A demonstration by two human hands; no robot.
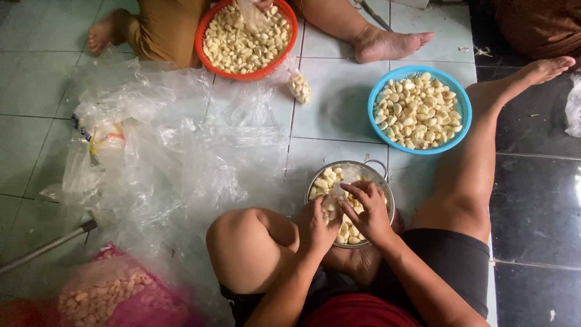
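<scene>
Garlic cloves (339, 233) fill a metal colander (378, 175) on the tiled floor (339, 103) between the person's legs. Both hands dig in: the left hand (316, 227) curled among cloves, the right hand (369, 212) pinching a small clear bag (348, 175). A blue basket (463, 109) of cloves sits near.

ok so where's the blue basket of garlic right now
In the head view the blue basket sits on the tiled floor at upper right, beside the person's outstretched leg and beyond the metal colander under both hands.
</scene>
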